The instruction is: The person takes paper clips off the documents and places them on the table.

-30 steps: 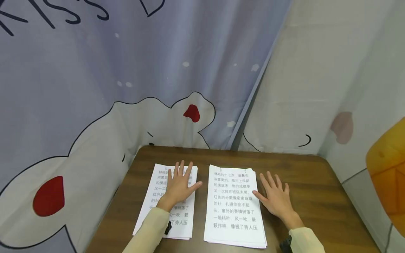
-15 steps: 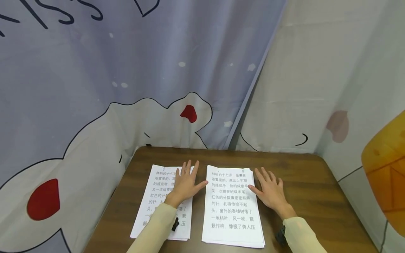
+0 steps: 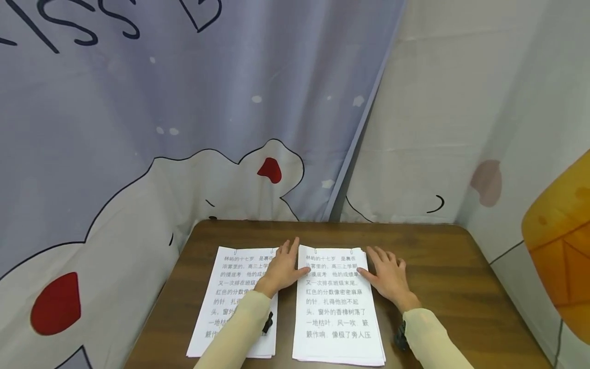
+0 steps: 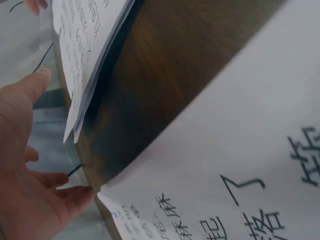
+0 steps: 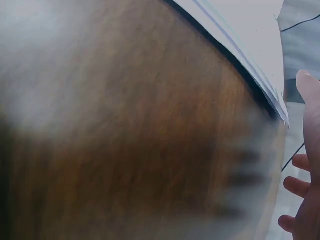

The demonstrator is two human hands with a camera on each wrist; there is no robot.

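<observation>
Two stacks of printed paper lie side by side. My left hand [image 3: 282, 269] reaches over the upper right corner of the left stack [image 3: 226, 297], its thumb extended to the left edge of the right stack [image 3: 338, 307]. At that stack's upper right edge is my right hand [image 3: 388, 279], fingers spread and thumb over the margin. Neither hand grips anything; whether the thumbs touch the paper I cannot tell. In the left wrist view, the left hand [image 4: 30, 165] shows relaxed fingers beside the right stack [image 4: 87, 55]. The right wrist view shows the right hand [image 5: 307, 165] near that stack's corner [image 5: 260, 45].
Both stacks lie on a brown wooden table [image 3: 428, 256] with rounded back corners. Small clips show at the stacks' top edges. A printed curtain [image 3: 221, 92] hangs behind the table, with pale cloth [image 3: 428, 128] to the right. Dark devices sit at both wrists.
My left hand has moved right, from over the left stack to the gap between the stacks. My right hand has come slightly closer to the right stack. The stacks look unmoved on the table.
</observation>
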